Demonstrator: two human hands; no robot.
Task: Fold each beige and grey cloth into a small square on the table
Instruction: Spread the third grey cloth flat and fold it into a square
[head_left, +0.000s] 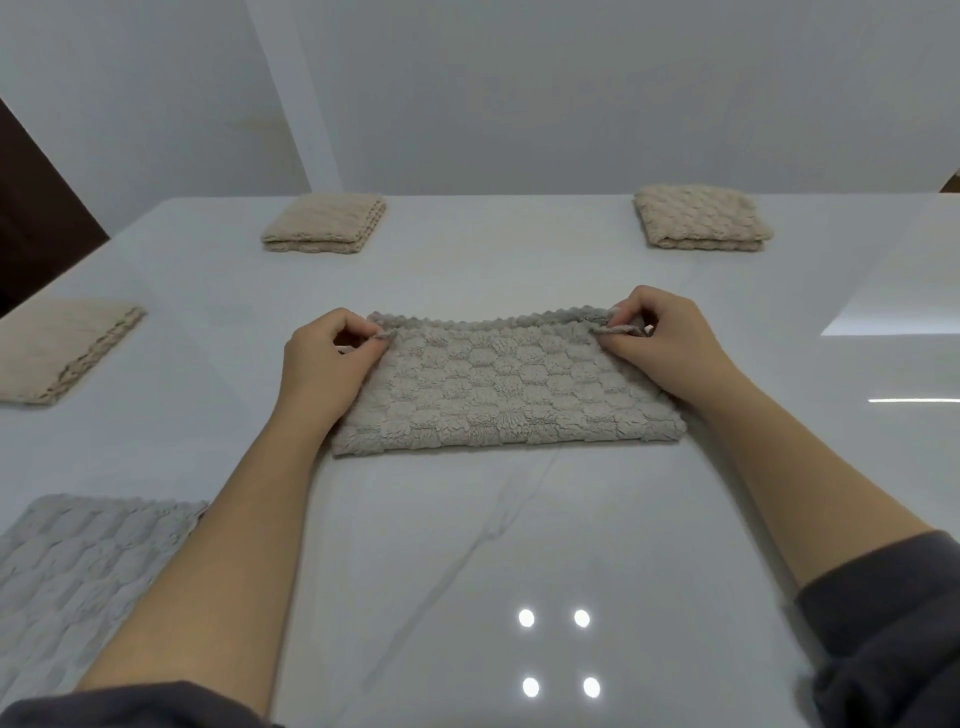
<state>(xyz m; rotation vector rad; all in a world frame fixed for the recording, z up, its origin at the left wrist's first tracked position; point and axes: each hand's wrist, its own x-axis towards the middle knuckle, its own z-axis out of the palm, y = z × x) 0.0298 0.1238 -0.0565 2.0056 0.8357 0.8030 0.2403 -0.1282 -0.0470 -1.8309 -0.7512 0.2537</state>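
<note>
So both grips pinch far corners of the grey honeycomb-textured cloth (509, 395): left hand (332, 358), right hand (660, 338). Uneven pull = skewed fold prob.

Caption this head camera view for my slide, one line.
Left hand and right hand pinch the far corners of the half-folded grey cloth on the table, folded beige cloths beyond.

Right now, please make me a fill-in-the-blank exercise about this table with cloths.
The left hand and right hand pinch the far corners of the middle cloth, which is ____ in colour.
With the far-left beige cloth and far-right beige cloth, the far edge of the table holds ____ folded squares.
The other grey cloth lies beside the person's ____ forearm.
Missing words: grey, two, left.
</note>
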